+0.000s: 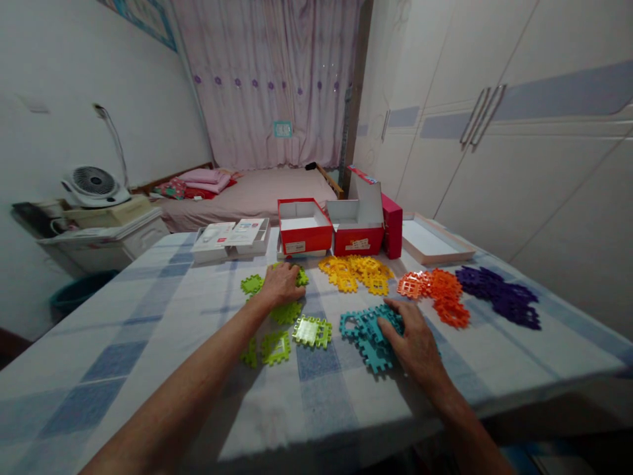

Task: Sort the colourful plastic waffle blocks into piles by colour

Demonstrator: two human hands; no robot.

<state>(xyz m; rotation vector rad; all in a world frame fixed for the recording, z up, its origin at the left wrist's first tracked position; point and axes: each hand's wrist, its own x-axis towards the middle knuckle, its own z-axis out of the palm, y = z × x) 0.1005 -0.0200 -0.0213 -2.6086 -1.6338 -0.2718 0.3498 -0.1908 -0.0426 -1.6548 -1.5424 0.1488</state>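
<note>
Notched, flat plastic building tiles lie in piles sorted by colour. My left hand (283,284) lies over the lime green tiles (285,313), palm down, with its thumb apart from its fingers; the fingertips are partly hidden. Several green tiles are spread around it, among them a square tile with an open middle (275,348) and a shiny one (312,332). My right hand (411,333) is closed around the right side of the teal tiles (373,343), its thumb on top and forefinger at the far edge. Its other fingers are hidden.
Yellow tiles (356,272), orange tiles (438,290) and purple tiles (499,295) lie in heaps beyond and to the right. Behind them stand a red box (305,239), another red box (353,245), white boxes (212,247) and a shallow lid (435,254) on the checked tablecloth (113,369).
</note>
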